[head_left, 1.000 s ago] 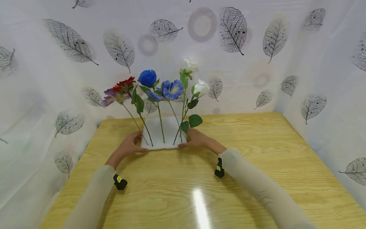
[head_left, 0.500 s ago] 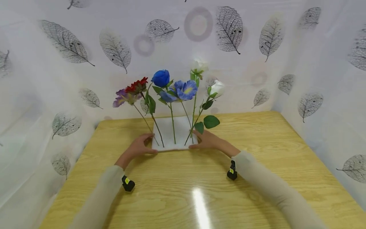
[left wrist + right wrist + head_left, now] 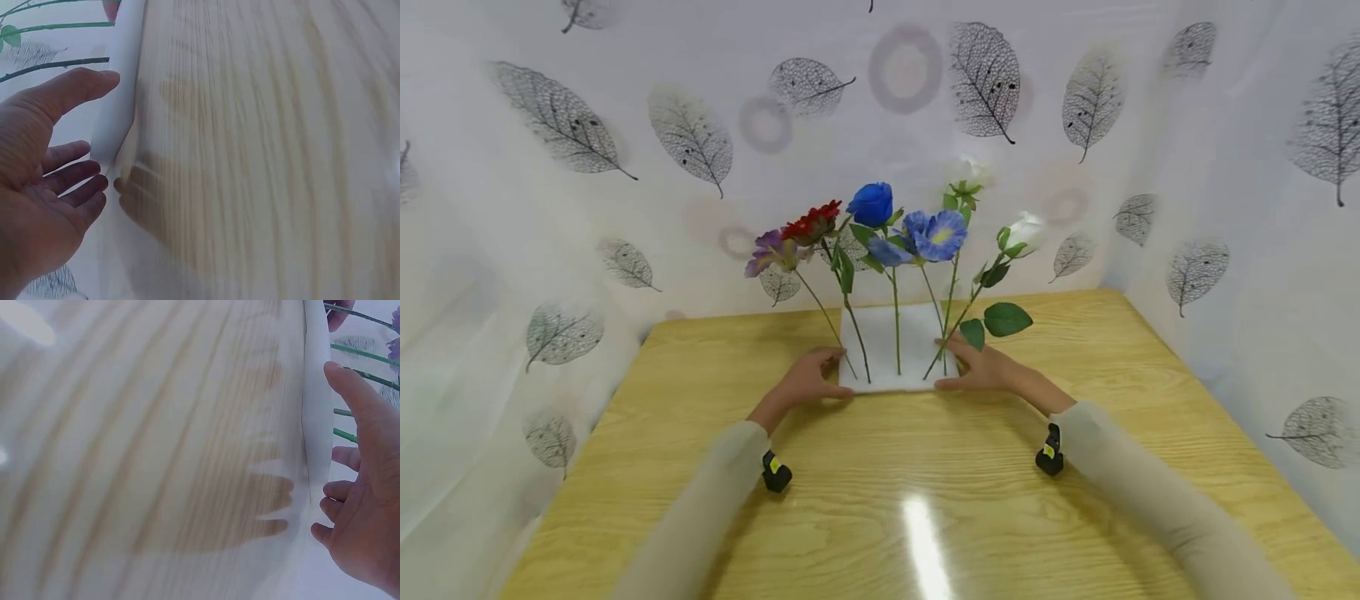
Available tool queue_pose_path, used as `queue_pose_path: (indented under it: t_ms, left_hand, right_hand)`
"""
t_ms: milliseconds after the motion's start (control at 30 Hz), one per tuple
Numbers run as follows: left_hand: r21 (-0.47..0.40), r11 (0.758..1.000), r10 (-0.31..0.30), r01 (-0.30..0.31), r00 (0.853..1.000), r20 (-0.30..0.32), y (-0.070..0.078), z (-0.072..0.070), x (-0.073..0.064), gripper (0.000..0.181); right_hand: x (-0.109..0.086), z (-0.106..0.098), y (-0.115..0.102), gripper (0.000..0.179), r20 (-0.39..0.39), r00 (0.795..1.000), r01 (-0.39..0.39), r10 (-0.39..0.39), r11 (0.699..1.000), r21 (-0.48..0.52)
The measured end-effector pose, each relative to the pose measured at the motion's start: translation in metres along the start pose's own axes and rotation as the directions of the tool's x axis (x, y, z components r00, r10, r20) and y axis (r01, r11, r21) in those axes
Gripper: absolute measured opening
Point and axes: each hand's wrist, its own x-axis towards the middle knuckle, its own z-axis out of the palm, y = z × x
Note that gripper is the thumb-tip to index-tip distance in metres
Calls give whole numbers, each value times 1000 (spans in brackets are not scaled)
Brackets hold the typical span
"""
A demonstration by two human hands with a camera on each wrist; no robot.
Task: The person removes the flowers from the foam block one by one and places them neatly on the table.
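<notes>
A white foam board [image 3: 880, 337] lies on the table with several artificial flowers standing in it. From left to right come a purple flower [image 3: 772, 252], a red flower [image 3: 812, 223], a blue rose [image 3: 871, 205], a blue iris-like flower [image 3: 942, 237] and two white flowers, one being a white rose [image 3: 1024, 233]. My left hand [image 3: 808, 377] touches the board's left end, thumb along the front edge and fingers loosely extended. At the right end, my right hand [image 3: 988, 368] mirrors it, partly behind green leaves [image 3: 1007, 318].
The wooden table [image 3: 850, 467] ends at a white, leaf-printed curtain [image 3: 835, 142] at the back and sides. Flower heads stand in front of the back curtain. A small black wrist camera [image 3: 777, 472] hangs at the left sleeve, another black wrist camera [image 3: 1049, 452] at the right.
The foam board, with its flowers upright in it, has slid to the right across the table between both hands. The hands have moved along with it, and the head view has shifted slightly.
</notes>
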Motion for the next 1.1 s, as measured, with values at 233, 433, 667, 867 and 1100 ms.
queue_pose_path:
  t_ms: [233, 433, 667, 867, 1100]
  left_hand:
    - [32, 999, 28, -28, 1000, -5, 21, 17, 20, 83]
    - [-2, 1000, 29, -29, 1000, -6, 36, 34, 34, 84]
    - [-26, 999, 23, -24, 999, -25, 51, 50, 44, 81]
    - [-23, 999, 33, -34, 999, -31, 54, 55, 50, 81]
    - [-40, 999, 8, -9, 1000, -16, 57, 55, 53, 81]
  right_hand:
    - [-16, -10, 23, 90, -42, 999, -14, 16, 999, 45]
    - [-25, -18, 41, 90, -98, 994, 52, -47, 997, 48]
    - [-34, -23, 57, 97, -123, 992, 25, -23, 1000, 13]
    - [-37, -26, 66, 98, -126, 992, 9, -5, 1000, 27]
    - [-37, -27, 73, 100, -118, 992, -35, 33, 999, -10]
